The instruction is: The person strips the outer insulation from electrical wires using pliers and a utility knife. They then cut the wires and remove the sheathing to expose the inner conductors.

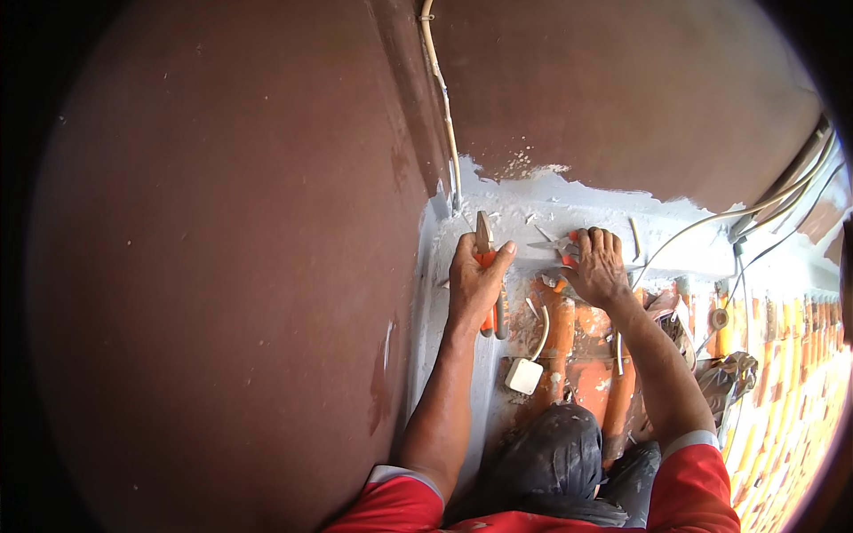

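My left hand (475, 275) is closed around combination pliers (484, 233) with orange and grey handles, their metal jaws pointing up and away from me. Over the whitish ledge, the fingers of my right hand (598, 266) are curled on scissors (546, 238) with red handles. The scissors' blades are apart and point left; my fingers hide part of the handles. Just beyond the pliers, a cream cable (442, 93) comes down the wall corner to the ledge. A white square junction box (524, 376) with a short cable tail lies on the roof tiles between my forearms.
Brown walls (222, 249) rise at the left and ahead. Orange roof tiles (591, 388) run below the ledge (506, 209) and off to the right. Loose cables (702, 222) curve down at the right, near a crumpled black plastic bag (729, 377). A cable offcut (634, 238) lies on the ledge.
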### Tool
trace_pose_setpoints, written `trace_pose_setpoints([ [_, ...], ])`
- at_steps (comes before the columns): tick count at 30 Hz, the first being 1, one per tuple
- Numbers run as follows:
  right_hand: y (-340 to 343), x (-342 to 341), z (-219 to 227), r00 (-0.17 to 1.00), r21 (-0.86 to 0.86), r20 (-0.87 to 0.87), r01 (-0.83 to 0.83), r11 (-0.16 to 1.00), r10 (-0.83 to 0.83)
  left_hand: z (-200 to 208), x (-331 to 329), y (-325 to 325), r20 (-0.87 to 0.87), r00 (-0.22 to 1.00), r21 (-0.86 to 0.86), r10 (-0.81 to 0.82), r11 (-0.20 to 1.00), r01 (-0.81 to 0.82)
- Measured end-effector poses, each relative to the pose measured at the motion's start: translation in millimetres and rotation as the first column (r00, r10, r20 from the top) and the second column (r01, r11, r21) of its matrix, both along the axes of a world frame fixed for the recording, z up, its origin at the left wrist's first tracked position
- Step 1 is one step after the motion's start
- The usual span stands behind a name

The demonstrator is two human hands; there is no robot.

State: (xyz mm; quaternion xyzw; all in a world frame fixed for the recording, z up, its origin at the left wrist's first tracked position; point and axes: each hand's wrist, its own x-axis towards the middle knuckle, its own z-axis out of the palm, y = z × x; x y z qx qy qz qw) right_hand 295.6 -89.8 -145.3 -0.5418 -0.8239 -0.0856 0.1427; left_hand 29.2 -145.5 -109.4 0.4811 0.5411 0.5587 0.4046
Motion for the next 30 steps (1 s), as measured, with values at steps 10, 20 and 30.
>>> trace_pose_setpoints([
  [10, -34.3, 10.8, 19.8, 0.994, -0.002, -0.079, 0.069, 0.998, -0.069, -12.4, 55.3, -24.9, 0.626, 0.776, -0.059, -0.075, 0.988, 0.143],
  [20, -207.6, 57.1, 47.4, 0.293, -0.694, -0.717, -0.385, 0.608, -0.633, -18.7, 100.5, -82.8, 0.009, 0.828, 0.203, -0.561, 0.812, 0.548],
  [30, -205.8, 136.5, -44.2, 0.926, -0.398, -0.241, 0.18, 0.899, -0.292, -87.2, 14.0, -144.1, -0.983, -0.023, -0.174, -0.182, 0.885, 0.432],
])
